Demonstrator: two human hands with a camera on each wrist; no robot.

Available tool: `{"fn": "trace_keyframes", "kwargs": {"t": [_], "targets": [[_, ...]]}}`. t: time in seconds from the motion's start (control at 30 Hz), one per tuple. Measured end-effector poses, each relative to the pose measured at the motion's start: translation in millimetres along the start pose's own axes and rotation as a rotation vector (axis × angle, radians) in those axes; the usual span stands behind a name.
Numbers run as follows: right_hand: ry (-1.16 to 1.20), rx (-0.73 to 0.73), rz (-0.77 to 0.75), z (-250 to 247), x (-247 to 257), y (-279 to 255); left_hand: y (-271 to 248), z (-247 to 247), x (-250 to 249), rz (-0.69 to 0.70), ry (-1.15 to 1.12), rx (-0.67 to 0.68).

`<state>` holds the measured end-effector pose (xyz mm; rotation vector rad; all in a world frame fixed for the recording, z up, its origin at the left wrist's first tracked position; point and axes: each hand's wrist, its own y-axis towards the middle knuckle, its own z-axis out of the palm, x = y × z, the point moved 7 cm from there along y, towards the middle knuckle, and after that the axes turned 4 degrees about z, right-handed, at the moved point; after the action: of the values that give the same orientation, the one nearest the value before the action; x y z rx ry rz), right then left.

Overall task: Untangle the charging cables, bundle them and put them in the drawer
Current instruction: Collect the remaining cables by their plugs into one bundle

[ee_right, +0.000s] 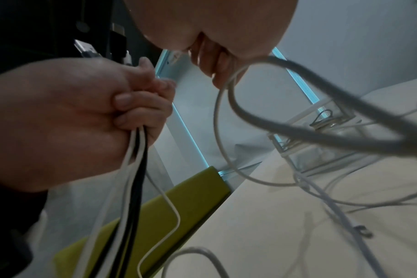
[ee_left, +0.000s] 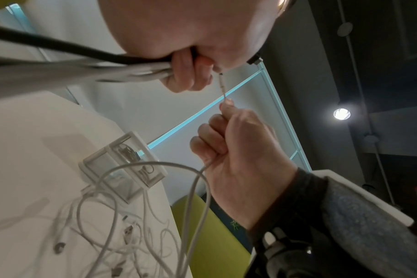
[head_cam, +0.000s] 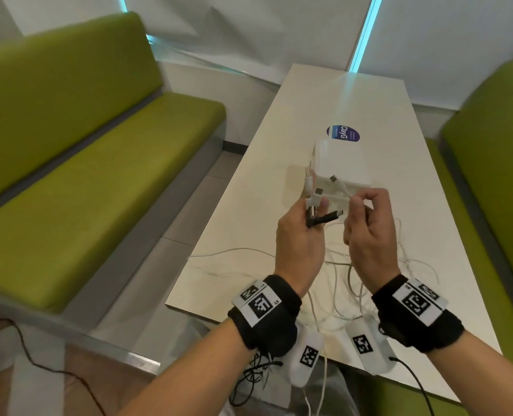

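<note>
While both hands hung raised over the bench [head_cam: 369, 94], I saw the left hand [head_cam: 301, 235] with its grip clamped on a bunch of cable ends [head_cam: 315, 202]: several white plugs fanned upward past the thumb, and one black plug [head_cam: 328, 218] poked sideways toward the other hand. In the right wrist view that same fist [ee_right: 67, 120] had its fingers [ee_right: 141, 105] curled round two white cords and a black one [ee_right: 137, 188], which dropped straight down out of the palm.

The right hand [head_cam: 369, 232] had its grip pinched on a single thin white cable [head_cam: 343, 187], just below a small metal-tipped connector that stood up in front of the drawer unit [head_cam: 342, 163]. From the left wrist camera I could see that cable [ee_left: 223, 88] stretched taut between the thumb and forefinger of the right hand [ee_left: 240, 159] and the base of the left fist [ee_left: 191, 71], then trailing out under the curled fingers.

The remaining cables [head_cam: 354, 283] lay in a loose white tangle on the bench beneath the wrists, loops crossing one another, some draped over the near edge. The drawer unit was a small white plastic box standing farther back on the bench, behind the hands; through its clear front in the left wrist view [ee_left: 122, 165] something coiled showed inside, too blurred for me to identify.
</note>
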<state>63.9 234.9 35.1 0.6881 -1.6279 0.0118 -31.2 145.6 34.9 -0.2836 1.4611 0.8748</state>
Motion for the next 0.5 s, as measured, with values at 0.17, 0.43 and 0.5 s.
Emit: {"fn": "trace_keyframes", "kwargs": {"t": [0.17, 0.43, 0.5], "targets": [[0.005, 0.122, 0.002, 11.8, 5.7, -9.2, -1.7, 6.9, 4.6, -0.084, 0.122, 0.061], [0.215, 0.246, 0.231, 11.6, -9.1, -33.0, -0.6, 7.9, 7.4, -0.066, 0.088, 0.027], [0.187, 0.278, 0.293, 7.2, -18.4, -40.1, 0.8, 5.6, 1.1, -0.022, 0.058, -0.012]]}}
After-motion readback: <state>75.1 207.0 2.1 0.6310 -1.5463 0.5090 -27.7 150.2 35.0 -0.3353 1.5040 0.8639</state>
